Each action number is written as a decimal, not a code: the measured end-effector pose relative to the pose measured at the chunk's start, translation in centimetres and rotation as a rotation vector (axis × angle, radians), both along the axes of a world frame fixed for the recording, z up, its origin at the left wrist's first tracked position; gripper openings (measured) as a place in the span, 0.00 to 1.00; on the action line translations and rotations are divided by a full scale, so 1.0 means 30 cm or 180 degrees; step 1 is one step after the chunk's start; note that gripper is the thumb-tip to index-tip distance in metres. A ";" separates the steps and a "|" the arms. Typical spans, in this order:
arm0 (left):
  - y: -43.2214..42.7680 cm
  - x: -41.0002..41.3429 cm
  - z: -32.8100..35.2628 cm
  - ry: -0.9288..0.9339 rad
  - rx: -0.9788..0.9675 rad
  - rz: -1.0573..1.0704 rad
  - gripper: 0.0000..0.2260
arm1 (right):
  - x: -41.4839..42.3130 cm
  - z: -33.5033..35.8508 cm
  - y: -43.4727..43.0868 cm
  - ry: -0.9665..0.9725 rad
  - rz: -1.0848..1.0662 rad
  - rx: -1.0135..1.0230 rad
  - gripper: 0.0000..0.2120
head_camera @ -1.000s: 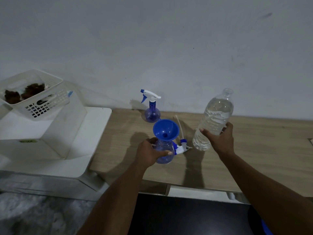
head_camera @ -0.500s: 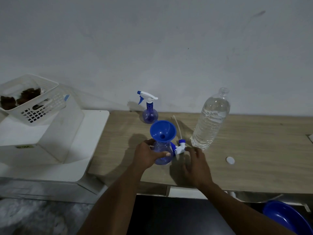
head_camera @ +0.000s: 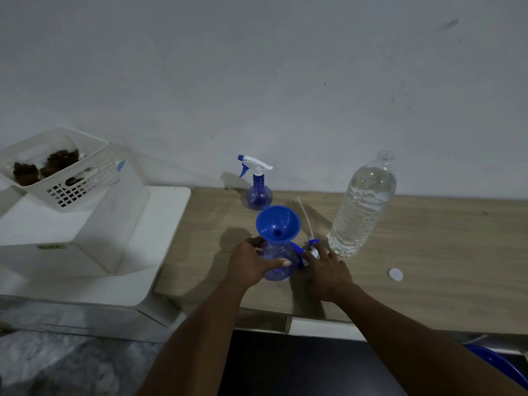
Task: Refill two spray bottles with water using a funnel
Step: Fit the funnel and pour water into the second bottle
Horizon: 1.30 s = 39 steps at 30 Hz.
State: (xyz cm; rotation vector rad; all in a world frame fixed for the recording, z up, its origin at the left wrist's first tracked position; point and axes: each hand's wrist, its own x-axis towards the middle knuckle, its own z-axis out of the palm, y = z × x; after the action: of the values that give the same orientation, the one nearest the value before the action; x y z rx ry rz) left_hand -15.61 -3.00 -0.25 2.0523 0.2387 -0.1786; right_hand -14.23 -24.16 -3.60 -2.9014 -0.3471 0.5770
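Wooden counter (head_camera: 428, 252) — blue funnel (head_camera: 277, 224) atop translucent blue spray bottle (head_camera: 278, 252).

Left hand (head_camera: 251, 264) curled in a grip, right hand (head_camera: 328, 270) palm-down, fingers spread, forearms extended forward

Two hands at an open spray bottle on a wooden bench.

The left hand (head_camera: 251, 264) grips the near spray bottle (head_camera: 278, 267), which has a blue funnel (head_camera: 278, 224) seated in its neck. The right hand (head_camera: 328, 270) touches the loose trigger head (head_camera: 313, 248) lying just beside it on the bench (head_camera: 443, 252). An uncapped water bottle (head_camera: 363, 207) stands upright to the right, with its white cap (head_camera: 395, 274) lying apart from it. A second spray bottle (head_camera: 258, 192) stands by the wall.
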 end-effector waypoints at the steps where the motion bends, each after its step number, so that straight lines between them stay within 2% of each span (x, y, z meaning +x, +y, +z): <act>1: 0.000 0.000 0.001 -0.0003 -0.0025 0.0019 0.26 | -0.001 -0.003 -0.004 -0.0021 -0.0009 0.0012 0.35; 9: 0.020 -0.002 0.006 -0.0048 0.0009 0.0028 0.25 | -0.013 -0.008 -0.032 -0.0107 -0.0079 -0.0202 0.38; 11: 0.026 -0.001 0.004 -0.0038 0.0056 0.0009 0.24 | -0.017 0.021 -0.031 -0.0233 -0.0150 -0.0181 0.36; 13: 0.026 -0.002 0.002 -0.0050 0.0102 0.0028 0.25 | -0.006 0.081 -0.010 -0.0832 -0.0427 0.0481 0.26; 15: 0.023 0.000 0.004 -0.0014 0.0088 0.0065 0.27 | 0.018 0.196 0.034 -0.1570 -0.0882 0.1664 0.17; 16: 0.022 0.002 0.007 0.0023 0.0081 0.0062 0.27 | 0.032 0.272 0.061 -0.1789 -0.0965 0.2188 0.16; 18: 0.019 0.003 0.014 0.0110 0.0007 0.0063 0.26 | 0.051 0.434 0.118 -0.1613 -0.0570 0.2626 0.21; 19: 0.017 0.002 0.013 0.0128 -0.0088 0.0126 0.25 | 0.058 0.501 0.145 -0.1343 -0.0177 0.2448 0.25; 22: 0.014 -0.008 -0.002 0.0059 -0.0288 0.0390 0.22 | 0.072 0.584 0.218 -0.0777 0.0780 0.0883 0.40; 24: 0.014 -0.012 -0.002 0.0103 -0.0429 0.0439 0.23 | 0.081 0.565 0.251 -0.0643 0.1042 0.0067 0.43; 25: 0.015 -0.010 0.000 0.0123 -0.0416 0.0377 0.25 | 0.086 0.551 0.260 -0.0654 0.1089 -0.0060 0.42; 28: 0.020 0.007 -0.001 0.0158 -0.0248 0.0163 0.44 | 0.087 0.571 0.256 -0.0792 0.1062 0.0167 0.39; 29: 0.022 0.013 -0.008 0.0160 -0.0213 0.0146 0.45 | 0.089 0.588 0.247 -0.0730 0.1021 0.0294 0.39; 31: 0.017 0.015 -0.007 0.0134 -0.0076 0.0132 0.38 | 0.095 0.624 0.215 -0.0602 0.0913 0.0498 0.40; 34: 0.016 0.020 -0.011 0.0109 0.0046 0.0020 0.29 | 0.106 0.647 0.130 -0.0473 0.0616 0.1082 0.35; 39: 0.018 0.019 -0.032 -0.0186 0.0155 -0.0096 0.24 | 0.044 0.499 -0.049 -0.0293 -0.0423 0.2344 0.28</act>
State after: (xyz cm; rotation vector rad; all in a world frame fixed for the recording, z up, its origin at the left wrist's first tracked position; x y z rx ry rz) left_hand -15.04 -2.46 -1.21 2.1069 0.1776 -0.1323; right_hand -12.90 -25.64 11.38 -2.2176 -0.2943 0.2216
